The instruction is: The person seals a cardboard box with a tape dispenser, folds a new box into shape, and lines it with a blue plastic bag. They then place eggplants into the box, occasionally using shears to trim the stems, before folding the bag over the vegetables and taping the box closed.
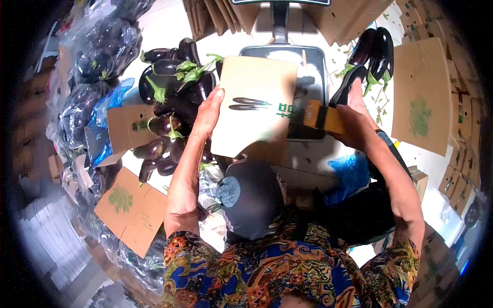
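Note:
A cardboard box [251, 123] with green print and a picture of eggplants stands tilted in front of me, overlapping the scale's dark platform [317, 56]. My left hand [209, 112] is closed on its left edge, with the thumb near the upper corner. To the right of the box, my right hand [355, 126] grips an orange-and-black tape dispenser [324, 117], whose front reaches the box's right side. The fingers of that hand are partly hidden behind the dispenser. Just beyond my right hand is a black shoe [349, 84].
Dark eggplants [177, 97] lie heaped left of the box, and a few more eggplants [380, 54] lie at the upper right. Clear plastic bags [105, 49] line the left side. Flat cardboard [422, 97] stands at the right; folded cartons [218, 15] lean at the back.

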Demonstrator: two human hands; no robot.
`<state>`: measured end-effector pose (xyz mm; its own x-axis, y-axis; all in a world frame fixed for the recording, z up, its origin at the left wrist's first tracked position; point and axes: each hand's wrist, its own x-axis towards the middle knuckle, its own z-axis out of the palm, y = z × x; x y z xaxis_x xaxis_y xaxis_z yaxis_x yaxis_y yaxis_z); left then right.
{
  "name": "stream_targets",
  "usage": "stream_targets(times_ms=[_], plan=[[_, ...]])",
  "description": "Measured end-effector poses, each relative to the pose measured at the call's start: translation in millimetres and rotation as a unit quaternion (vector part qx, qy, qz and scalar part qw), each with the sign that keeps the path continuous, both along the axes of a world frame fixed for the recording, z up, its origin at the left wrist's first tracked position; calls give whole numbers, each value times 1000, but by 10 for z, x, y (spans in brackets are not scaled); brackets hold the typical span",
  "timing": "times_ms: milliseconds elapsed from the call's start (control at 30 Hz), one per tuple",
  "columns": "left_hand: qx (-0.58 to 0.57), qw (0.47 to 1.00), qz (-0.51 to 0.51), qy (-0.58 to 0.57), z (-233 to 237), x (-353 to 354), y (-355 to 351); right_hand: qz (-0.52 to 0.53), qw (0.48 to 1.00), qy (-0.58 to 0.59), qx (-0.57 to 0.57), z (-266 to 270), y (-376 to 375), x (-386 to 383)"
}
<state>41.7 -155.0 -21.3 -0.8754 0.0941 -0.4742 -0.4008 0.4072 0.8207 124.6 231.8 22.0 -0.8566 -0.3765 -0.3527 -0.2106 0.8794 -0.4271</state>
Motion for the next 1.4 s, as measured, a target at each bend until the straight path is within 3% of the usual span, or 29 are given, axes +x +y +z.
stream_targets(times_ms=[33,100,267,333,433,467,533,633,733,800,833,867,900,967,1000,1033,1133,1267,1300,1400], plan=[[60,997,22,-37,-49,-15,19,1,1000,-17,0,-159,-2,9],[174,977,64,-105,99,20,115,-3,989,104,-102,-577,-76,21],[298,923,139,-199,77,74,158,-34,988,99,-118,-670,-184,66],[366,885,142,-251,122,53,256,-46,987,89,-126,-481,-178,88],[507,788,112,-331,52,52,471,-97,991,-89,-3,133,-151,13],[529,771,95,-343,0,0,582,-134,986,-85,-42,498,-195,-60],[536,761,77,-358,-139,-113,776,-163,985,-29,-58,666,-173,-73],[488,801,59,-341,-319,-389,873,-172,982,46,-68,700,-193,-105],[356,890,47,-282,-427,-512,668,-122,989,58,-61,768,-329,-215],[251,956,11,-153,-442,-538,583,-101,987,96,-76,833,-466,-319],[151,987,-32,-44,-159,-519,661,-89,987,105,-85,823,-510,-351],[97,995,-39,-8,135,-515,735,-74,986,113,-95,822,-539,-380],[40,998,-43,29,357,-504,804,-83,988,103,-81,832,-559,-406],[104,993,-53,34,314,-708,908,-97,990,81,-59,847,-631,-459],[36,994,-86,64,599,-697,1078,-93,990,83,-65,857,-657,-482],[-86,970,-120,191,663,-631,1260,-91,990,83,-69,868,-669,-493],[-241,937,-154,201,657,-715,1295,-79,988,91,-92,902,-730,-542],[-258,933,-136,210,345,-920,864,-41,977,147,-151,891,-937,-725],[-254,940,-133,183,455,-905,866,-27,973,162,-162,870,-984,-744],[-283,932,-135,179,403,-929,814,-17,977,171,-129,840,-972,-737]])
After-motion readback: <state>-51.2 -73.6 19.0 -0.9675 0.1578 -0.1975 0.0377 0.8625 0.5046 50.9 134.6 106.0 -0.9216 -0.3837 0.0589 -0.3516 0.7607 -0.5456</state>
